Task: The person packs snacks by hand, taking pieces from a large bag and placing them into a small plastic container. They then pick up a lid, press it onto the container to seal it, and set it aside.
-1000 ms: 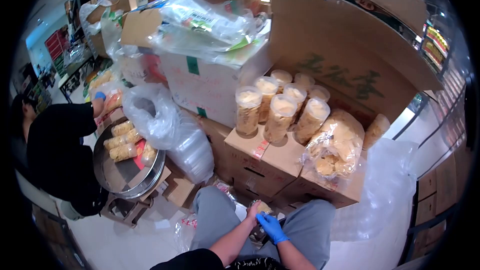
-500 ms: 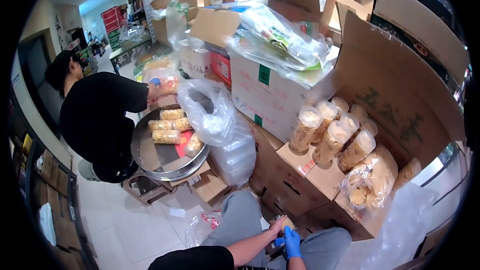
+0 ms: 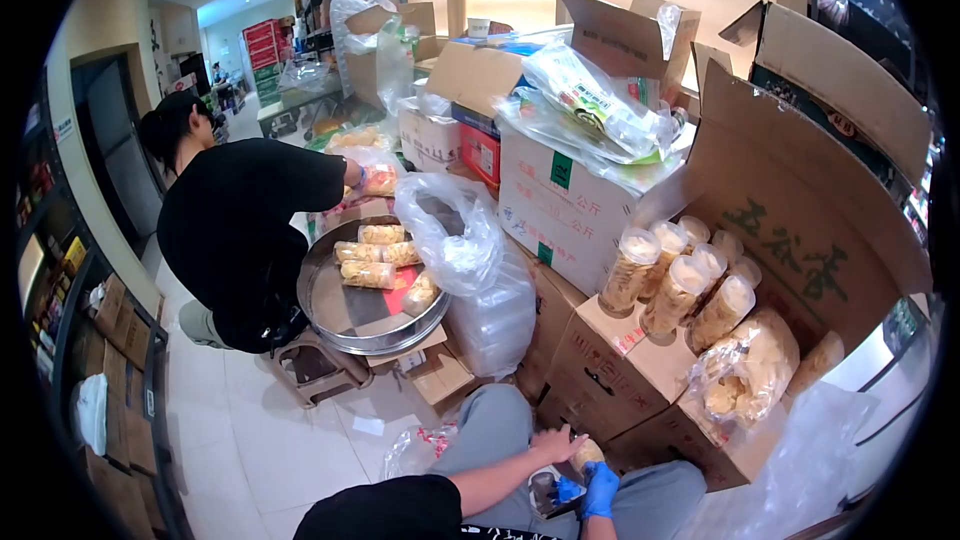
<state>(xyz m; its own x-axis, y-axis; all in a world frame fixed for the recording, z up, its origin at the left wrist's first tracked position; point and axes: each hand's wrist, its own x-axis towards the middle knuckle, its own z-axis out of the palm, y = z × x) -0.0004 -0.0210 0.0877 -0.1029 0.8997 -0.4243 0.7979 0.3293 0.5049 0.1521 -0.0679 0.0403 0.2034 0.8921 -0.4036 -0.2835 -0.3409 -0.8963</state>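
My right hand [image 3: 601,490], in a blue glove, is wrapped round the lower part of a small clear jar [image 3: 587,455] of pale yellow pieces above my lap. My bare left hand [image 3: 552,447] lies beside the jar's upper end, its fingers stretched out. Under my hands sits a small open container [image 3: 543,488] with something blue next to it. Several filled clear jars [image 3: 680,292] stand on a cardboard box [image 3: 622,380] at the right, beside an open plastic bag of yellow pieces [image 3: 750,370].
A round metal tray [image 3: 325,315] on a stool [image 3: 300,370] carries several filled jars. A co-worker in black [image 3: 235,210] reaches over bags behind it. A clear plastic bag [image 3: 485,315] hangs near the tray. A white carton [image 3: 545,200] stands behind.
The view has shifted, so the surroundings appear further right and lower. My left hand's fingers have spread out from their closed hold at the jar, which now shows more clearly.
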